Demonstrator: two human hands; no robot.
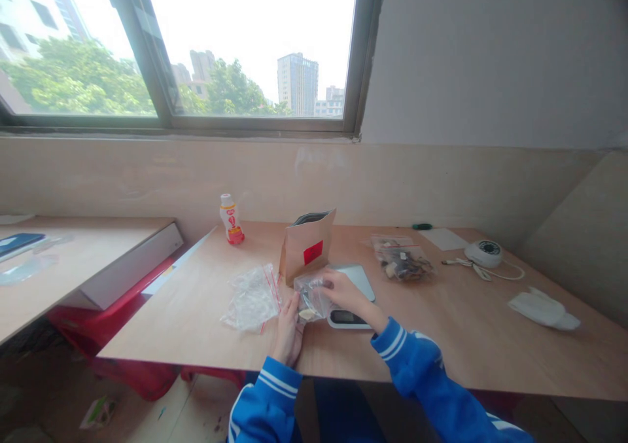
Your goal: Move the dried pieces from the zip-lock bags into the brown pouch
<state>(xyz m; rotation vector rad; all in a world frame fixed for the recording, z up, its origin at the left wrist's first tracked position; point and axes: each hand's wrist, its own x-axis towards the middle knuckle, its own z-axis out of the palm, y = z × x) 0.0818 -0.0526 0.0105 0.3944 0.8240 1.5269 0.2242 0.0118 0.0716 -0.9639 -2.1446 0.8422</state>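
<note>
A small clear plastic bag (pixel 313 299) with dark and pale pieces inside is held up between my two hands. My left hand (pixel 289 330) grips its lower left side, thumb up along the edge. With bent fingers, my right hand (pixel 339 291) pinches the bag's upper right part; the fingertips are partly hidden by the plastic. Right behind the bag stands an upright brown paper pouch (pixel 305 250) with a red label, its top open. A white kitchen scale (pixel 360 279) lies under my right forearm, partly covered. Left of my hands, several empty clear zip bags (pixel 252 299) lie in a pile.
A bottle (pixel 231 220) stands at the back left. To the right are a filled clear bag (pixel 401 258), a white paper sheet (pixel 444 239), a green-handled tool (pixel 422 226), a white dome device (pixel 483 253) with cables and a white cloth-like bundle (pixel 544 309). A second table (pixel 98 247) stands left.
</note>
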